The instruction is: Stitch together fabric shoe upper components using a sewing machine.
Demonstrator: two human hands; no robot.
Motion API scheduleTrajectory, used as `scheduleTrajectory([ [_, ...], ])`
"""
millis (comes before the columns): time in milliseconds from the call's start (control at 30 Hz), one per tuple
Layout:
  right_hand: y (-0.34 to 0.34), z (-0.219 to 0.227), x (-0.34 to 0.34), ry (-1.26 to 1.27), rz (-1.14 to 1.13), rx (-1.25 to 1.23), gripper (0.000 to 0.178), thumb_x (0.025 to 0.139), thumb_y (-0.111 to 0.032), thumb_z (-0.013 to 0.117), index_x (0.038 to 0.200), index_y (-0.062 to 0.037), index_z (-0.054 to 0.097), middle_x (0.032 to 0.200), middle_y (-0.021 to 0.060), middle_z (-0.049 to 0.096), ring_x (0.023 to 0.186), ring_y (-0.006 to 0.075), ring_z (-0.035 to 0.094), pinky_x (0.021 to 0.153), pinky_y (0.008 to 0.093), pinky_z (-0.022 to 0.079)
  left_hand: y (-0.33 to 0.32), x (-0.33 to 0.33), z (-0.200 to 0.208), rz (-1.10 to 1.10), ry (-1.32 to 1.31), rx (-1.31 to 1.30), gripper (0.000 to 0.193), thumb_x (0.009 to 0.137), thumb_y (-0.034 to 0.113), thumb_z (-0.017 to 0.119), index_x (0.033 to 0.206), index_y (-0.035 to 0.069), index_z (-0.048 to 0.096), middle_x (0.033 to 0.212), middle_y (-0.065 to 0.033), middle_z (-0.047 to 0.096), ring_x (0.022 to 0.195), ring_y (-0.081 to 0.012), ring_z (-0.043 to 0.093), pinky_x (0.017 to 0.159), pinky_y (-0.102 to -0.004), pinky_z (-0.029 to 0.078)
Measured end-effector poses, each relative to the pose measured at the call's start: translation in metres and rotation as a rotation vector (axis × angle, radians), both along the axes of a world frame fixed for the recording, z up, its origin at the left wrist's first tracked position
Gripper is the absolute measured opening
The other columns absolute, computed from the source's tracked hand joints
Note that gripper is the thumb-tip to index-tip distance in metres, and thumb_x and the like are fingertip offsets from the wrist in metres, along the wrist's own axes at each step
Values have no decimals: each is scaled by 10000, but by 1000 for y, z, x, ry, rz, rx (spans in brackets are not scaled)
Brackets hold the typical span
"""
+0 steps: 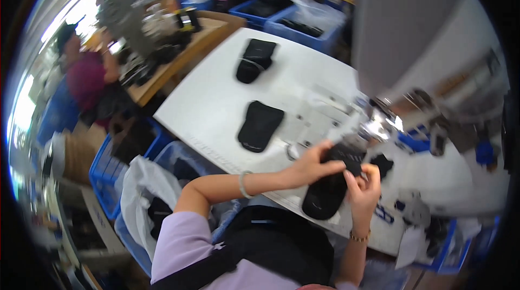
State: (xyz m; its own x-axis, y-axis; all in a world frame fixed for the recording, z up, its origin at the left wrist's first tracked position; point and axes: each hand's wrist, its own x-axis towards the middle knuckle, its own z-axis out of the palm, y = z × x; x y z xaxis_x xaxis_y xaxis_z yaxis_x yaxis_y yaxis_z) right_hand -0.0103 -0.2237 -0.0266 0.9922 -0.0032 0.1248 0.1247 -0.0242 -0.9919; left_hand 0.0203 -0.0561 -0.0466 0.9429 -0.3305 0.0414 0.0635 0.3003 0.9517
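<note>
A black, sole-shaped fabric piece (323, 199) lies at the front edge of the white table, its far end close to the shiny head of a sewing machine (379, 122). My left hand (313, 166) grips its far left edge, thumb on top. On the right edge, my right hand (365, 184) pinches the material between thumb and fingers. A small black part with pale marks (348, 155) shows between my hands; whether it is joined to the piece I cannot tell. Left of my hands lies a similar flat black piece (261, 126). Beyond that sits a banded stack of black pieces (253, 61).
The white table (208, 92) spreads left and ahead. Black scrap (383, 164) and blue scissor-like handles (384, 214) lie right of my hands. Blue bins (319, 33) stand behind the table; a blue crate (105, 173) and white bag (143, 195) are at left. Another person (86, 81) sits far left.
</note>
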Motion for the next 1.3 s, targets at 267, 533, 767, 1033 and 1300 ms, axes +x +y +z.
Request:
scheduleTrajectory([
  [267,16,13,8,-69,-90,231,161,843,-46,649,846,-32,488,685,24,569,562,62,565,501,188,472,-11,-4,22,70,62,-205,244,887,162,620,1064,13,542,954,-29,617,830,-64,567,715,-217,477],
  [533,20,14,9,-97,-109,259,186,847,-82,656,819,-43,477,657,18,552,511,52,540,442,175,438,-10,-3,23,103,-18,-72,204,889,215,624,902,12,646,793,1,639,702,-40,552,605,-200,455],
  [767,19,15,15,-40,-81,310,182,851,-92,654,826,-33,484,649,27,547,493,55,535,425,176,429,-7,0,22,126,-37,-11,221,889,221,623,885,3,657,786,-6,643,683,-44,548,588,-200,451],
  [1033,18,14,14,-67,-79,354,172,851,-60,642,826,-41,473,683,27,530,467,58,508,404,176,398,-7,0,26,143,2,-42,240,880,219,635,916,-17,658,812,-24,657,714,-60,576,612,-209,473],
  [1300,-16,-12,21,-1176,-285,-957,635,581,68,632,1088,-312,650,890,-9,441,695,117,440,551,235,382,-8,-12,52,179,123,-217,246,871,182,642,988,-34,629,906,-64,652,769,-101,609,682,-234,513],
])
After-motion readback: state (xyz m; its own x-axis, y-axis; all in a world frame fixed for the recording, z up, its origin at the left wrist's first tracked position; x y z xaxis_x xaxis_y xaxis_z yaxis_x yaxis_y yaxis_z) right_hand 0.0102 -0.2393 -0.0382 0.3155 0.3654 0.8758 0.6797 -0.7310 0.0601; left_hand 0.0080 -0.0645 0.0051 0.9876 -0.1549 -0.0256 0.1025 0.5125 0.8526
